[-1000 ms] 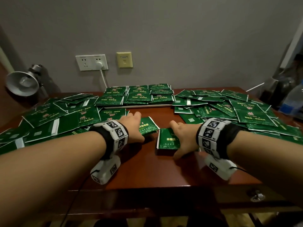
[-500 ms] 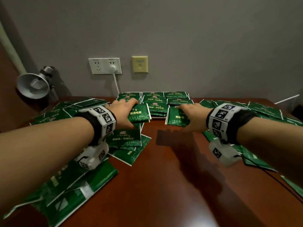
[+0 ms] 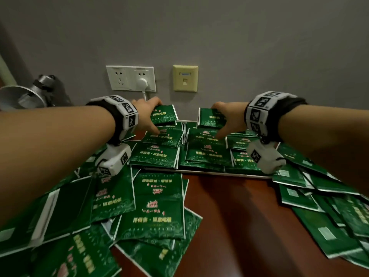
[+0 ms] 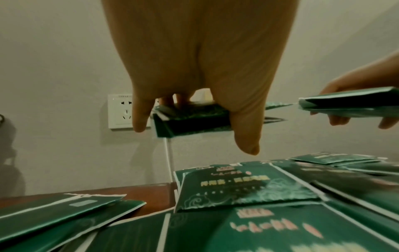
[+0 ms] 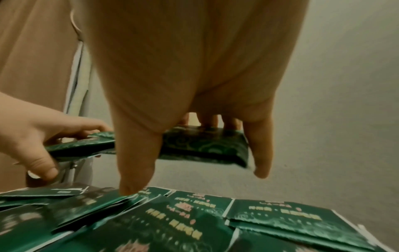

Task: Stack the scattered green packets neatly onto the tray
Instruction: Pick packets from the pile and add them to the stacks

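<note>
Both hands hover over the back rows of the tray (image 3: 209, 172), which carries neat stacks of green packets (image 3: 157, 155). My left hand (image 3: 148, 116) grips a green packet (image 3: 164, 114) by its edges, fingers over the top and thumb underneath; the left wrist view shows that packet (image 4: 190, 117) held level above the stacks. My right hand (image 3: 227, 118) grips another green packet (image 3: 211, 118) the same way, and its thumb tip touches a stacked packet (image 5: 129, 197). Whether either hand holds more than one packet I cannot tell.
Loose green packets (image 3: 157, 204) lie heaped on the brown table left of and in front of the tray, and more packets (image 3: 319, 196) lie at the right. Behind the tray the wall has a socket (image 3: 130, 77) with a white plug and cable. A metal lamp (image 3: 22, 96) sits at far left.
Both hands lifted a packet each from the table's front and carried them forward and up to above the tray's back rows. The head camera moved closer to the tray.
</note>
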Available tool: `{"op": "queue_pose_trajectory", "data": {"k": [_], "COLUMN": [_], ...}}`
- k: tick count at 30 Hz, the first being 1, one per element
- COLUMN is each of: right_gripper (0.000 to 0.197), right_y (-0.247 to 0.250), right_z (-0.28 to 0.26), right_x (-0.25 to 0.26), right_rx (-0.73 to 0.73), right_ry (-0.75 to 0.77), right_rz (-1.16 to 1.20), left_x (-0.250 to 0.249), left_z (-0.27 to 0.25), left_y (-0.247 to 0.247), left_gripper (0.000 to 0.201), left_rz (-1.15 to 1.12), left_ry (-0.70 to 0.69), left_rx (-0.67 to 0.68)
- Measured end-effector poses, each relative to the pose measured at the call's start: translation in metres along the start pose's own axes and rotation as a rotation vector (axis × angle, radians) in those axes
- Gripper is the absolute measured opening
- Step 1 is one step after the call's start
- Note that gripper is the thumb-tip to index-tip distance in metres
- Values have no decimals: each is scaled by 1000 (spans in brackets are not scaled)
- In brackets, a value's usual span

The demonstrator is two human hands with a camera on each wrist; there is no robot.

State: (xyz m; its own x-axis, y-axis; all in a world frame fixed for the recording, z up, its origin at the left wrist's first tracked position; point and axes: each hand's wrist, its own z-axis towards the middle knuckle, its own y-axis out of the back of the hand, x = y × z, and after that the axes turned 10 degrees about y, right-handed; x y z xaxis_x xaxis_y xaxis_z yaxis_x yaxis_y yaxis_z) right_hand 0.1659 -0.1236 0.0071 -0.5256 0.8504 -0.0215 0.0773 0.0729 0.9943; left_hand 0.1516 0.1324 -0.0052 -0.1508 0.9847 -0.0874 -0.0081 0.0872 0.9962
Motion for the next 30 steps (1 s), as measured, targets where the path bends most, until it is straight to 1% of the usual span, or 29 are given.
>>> {"op": "queue_pose_trajectory", "data": {"k": [3, 8, 12, 17, 21, 24, 26, 30], "right_gripper": [94, 95, 95, 92, 92, 91, 86, 77], "right_y": [-2, -9, -16, -32, -35, -32, -28, -20], "right_z": [33, 79, 102, 119, 123, 117, 108, 74], "right_x": [-6, -19, -27, -25, -22, -20, -21, -23], "right_rx": [17, 26, 49, 92, 89, 96, 87, 67], "right_ry": [-12, -19, -37, -13, 2, 3, 11, 28], "right_rz": [-6, -39, -38, -31, -10, -14, -15, -7], "left_x": [-5, -19, -35, -42, -43, -44, -46, -54], "left_z": [29, 69, 90, 104, 102, 96, 89, 66], "left_y": [-8, -21, -30, -43, -41, -33, -26, -15], "left_gripper": [87, 86, 86, 87, 85, 86, 83, 77], "left_rz": [15, -9, -6, 53, 49, 30, 30, 48], "left_ry": [3, -19, -45, -42, 2, 13, -3, -36], "left_rx": [35, 97, 148, 171, 189, 157, 125, 112]}}
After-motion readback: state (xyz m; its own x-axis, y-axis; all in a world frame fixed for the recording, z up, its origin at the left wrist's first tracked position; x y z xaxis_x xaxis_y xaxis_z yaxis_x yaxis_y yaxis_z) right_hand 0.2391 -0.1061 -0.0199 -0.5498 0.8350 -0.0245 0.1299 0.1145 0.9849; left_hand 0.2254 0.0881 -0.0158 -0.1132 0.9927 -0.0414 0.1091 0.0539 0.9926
